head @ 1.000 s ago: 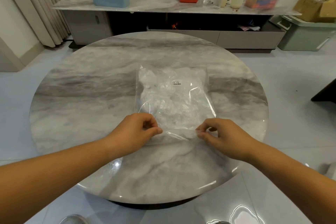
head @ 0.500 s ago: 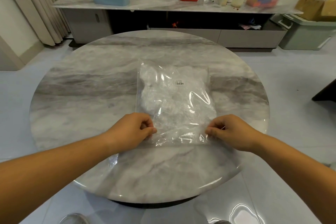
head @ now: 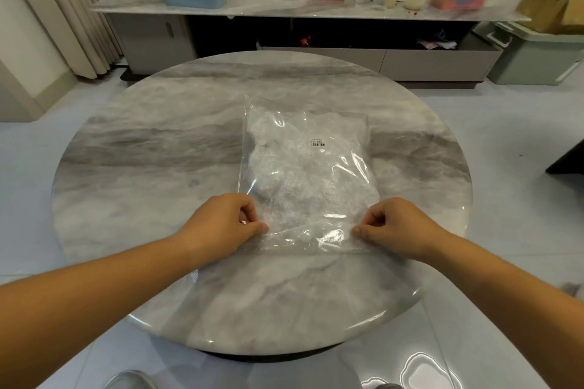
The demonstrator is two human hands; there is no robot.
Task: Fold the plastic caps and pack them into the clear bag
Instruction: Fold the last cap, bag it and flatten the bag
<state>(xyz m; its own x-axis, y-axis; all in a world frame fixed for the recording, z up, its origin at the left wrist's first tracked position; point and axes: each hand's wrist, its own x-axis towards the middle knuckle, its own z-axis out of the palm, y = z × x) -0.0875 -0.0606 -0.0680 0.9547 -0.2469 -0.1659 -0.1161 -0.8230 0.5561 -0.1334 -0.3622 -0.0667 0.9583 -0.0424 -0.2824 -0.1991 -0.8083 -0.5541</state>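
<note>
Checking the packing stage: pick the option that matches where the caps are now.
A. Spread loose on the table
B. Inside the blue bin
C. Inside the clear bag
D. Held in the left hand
C: the crumpled caps show through the bag, whose near edge both hands pinch on the table.

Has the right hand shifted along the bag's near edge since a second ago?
Yes. The right hand slid outward to the clear bag's near right corner, nearer the table rim.

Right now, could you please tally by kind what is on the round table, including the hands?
Clear bag holding crumpled plastic caps, too bunched to count: 1
White label on the bag: 1
Hands, left hand and right hand, each pinching the bag's near edge: 2
Total: 4
</note>
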